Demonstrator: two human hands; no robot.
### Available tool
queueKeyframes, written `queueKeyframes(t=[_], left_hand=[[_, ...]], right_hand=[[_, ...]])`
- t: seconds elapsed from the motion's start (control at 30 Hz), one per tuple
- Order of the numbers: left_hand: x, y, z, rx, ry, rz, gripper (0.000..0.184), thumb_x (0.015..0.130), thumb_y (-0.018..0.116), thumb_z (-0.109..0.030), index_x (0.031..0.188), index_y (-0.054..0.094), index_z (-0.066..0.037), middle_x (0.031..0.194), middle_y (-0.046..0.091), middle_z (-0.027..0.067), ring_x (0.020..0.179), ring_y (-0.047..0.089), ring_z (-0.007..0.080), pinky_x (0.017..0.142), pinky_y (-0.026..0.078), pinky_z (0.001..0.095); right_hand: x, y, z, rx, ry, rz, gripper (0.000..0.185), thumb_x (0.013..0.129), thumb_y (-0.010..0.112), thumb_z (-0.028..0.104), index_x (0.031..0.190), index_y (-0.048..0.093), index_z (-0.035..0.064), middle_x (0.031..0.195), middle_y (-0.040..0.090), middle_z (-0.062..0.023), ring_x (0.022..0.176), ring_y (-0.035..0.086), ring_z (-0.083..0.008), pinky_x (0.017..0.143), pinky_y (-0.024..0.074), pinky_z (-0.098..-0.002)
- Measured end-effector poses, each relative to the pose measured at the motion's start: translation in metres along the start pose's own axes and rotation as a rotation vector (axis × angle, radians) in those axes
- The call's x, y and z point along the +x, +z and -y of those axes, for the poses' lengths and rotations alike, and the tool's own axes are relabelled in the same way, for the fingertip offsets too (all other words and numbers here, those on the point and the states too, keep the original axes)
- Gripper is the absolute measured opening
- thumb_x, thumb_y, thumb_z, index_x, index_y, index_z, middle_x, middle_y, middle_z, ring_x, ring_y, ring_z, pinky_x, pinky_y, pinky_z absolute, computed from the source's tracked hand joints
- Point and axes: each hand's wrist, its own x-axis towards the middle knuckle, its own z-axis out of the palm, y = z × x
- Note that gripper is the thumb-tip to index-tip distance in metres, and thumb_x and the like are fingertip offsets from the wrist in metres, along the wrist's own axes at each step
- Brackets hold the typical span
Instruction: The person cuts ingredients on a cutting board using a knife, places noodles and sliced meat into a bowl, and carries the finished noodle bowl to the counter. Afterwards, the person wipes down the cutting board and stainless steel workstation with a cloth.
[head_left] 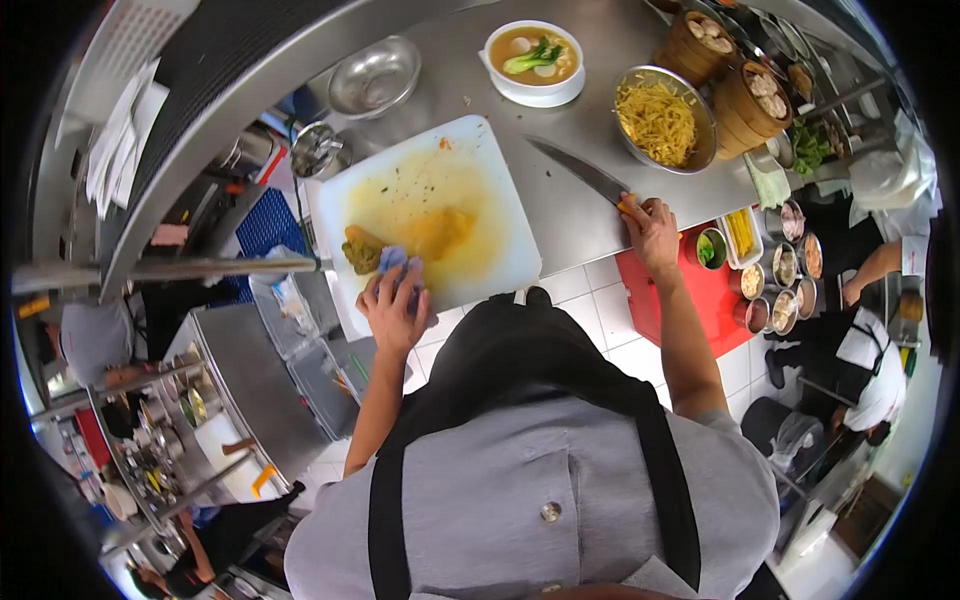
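Brushed stainless-steel counter [570, 135], smooth and grey, scattered with small crumbs. White rectangular cutting board [470, 160], rounded corners, surface stained yellow, green and orange bits on it. Round stainless bowl of yellow noodles [658, 118] near the counter's right end, bamboo steamer baskets [745, 130] just beside it. Empty shiny metal bowl [374, 78] beyond the board; white round bowl of soup [531, 60] with leafy greens, on a white saucer. Long knife with orange handle [580, 171], dark metal blade flat on the steel between board and noodles, tip angled away to the left.

Left hand [396, 308]: palm down at the board's near-left edge, fingers bent, slightly parted, closed over a crumpled bluish-purple cloth [398, 262]. Cloth touches a lumpy greenish-brown piece [361, 250]. Right hand [652, 235]: forearm reaching forward, fingers curled around the orange handle at the counter's front edge.
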Motion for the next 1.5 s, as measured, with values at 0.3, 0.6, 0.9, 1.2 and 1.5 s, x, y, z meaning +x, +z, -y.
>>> queueKeyframes(t=[0.3, 0.6, 0.9, 1.2, 1.5], left_hand=[[0.217, 0.041, -0.022, -0.699, 0.030, -0.076, 0.028, 0.101, 0.055, -0.023, 0.113, 0.069, -0.002, 0.104, 0.068, 0.0138, 0.092, 0.065, 0.0293, 0.085, 0.050, 0.0384], [0.458, 0.240, -0.030, -1.015, -0.788, 0.659, 0.078, 0.102, 0.023, -0.065, 0.145, 0.043, -0.003, 0.143, 0.050, 0.0173, 0.130, 0.049, 0.0315, 0.105, 0.041, 0.0553], [0.468, 0.253, -0.049, -1.163, -0.683, 0.790, 0.048, 0.107, 0.027, -0.046, 0.135, 0.051, -0.015, 0.132, 0.058, 0.0127, 0.110, 0.063, 0.0313, 0.082, 0.057, 0.0485], [0.468, 0.268, -0.042, -1.174, -0.666, 0.770, 0.044, 0.107, 0.029, -0.041, 0.133, 0.050, -0.012, 0.131, 0.058, 0.0138, 0.112, 0.062, 0.0312, 0.082, 0.056, 0.0519], [0.455, 0.253, -0.035, -1.210, -0.637, 0.682, 0.048, 0.107, 0.029, -0.040, 0.130, 0.054, -0.007, 0.126, 0.062, 0.0134, 0.109, 0.065, 0.0306, 0.084, 0.058, 0.0513]], right_hand=[[0.072, -0.003, 0.093, 0.504, 0.151, -0.338, 0.046, 0.093, 0.068, 0.031, 0.130, 0.061, 0.0036, 0.113, 0.062, -0.0204, 0.105, 0.060, -0.0392, 0.092, 0.0500, -0.0462], [0.272, 0.052, 0.097, 0.787, 0.792, -0.322, 0.070, 0.101, 0.047, 0.052, 0.127, 0.050, -0.0131, 0.130, 0.054, -0.0349, 0.121, 0.054, -0.0485, 0.102, 0.0468, -0.0490], [0.333, 0.091, 0.052, 1.127, 0.892, -0.169, 0.082, 0.104, 0.030, 0.056, 0.087, 0.069, -0.0142, 0.086, 0.066, -0.0369, 0.093, 0.065, -0.0534, 0.092, 0.0498, -0.0523], [0.336, 0.098, 0.047, 0.995, 0.826, -0.203, 0.082, 0.105, 0.028, 0.055, 0.097, 0.069, -0.0148, 0.096, 0.065, -0.0396, 0.103, 0.063, -0.0513, 0.097, 0.0478, -0.0497], [0.321, 0.062, 0.058, 1.082, 0.822, -0.080, 0.076, 0.104, 0.031, 0.051, 0.103, 0.068, -0.0152, 0.109, 0.063, -0.0399, 0.114, 0.060, -0.0501, 0.106, 0.0422, -0.0484]])
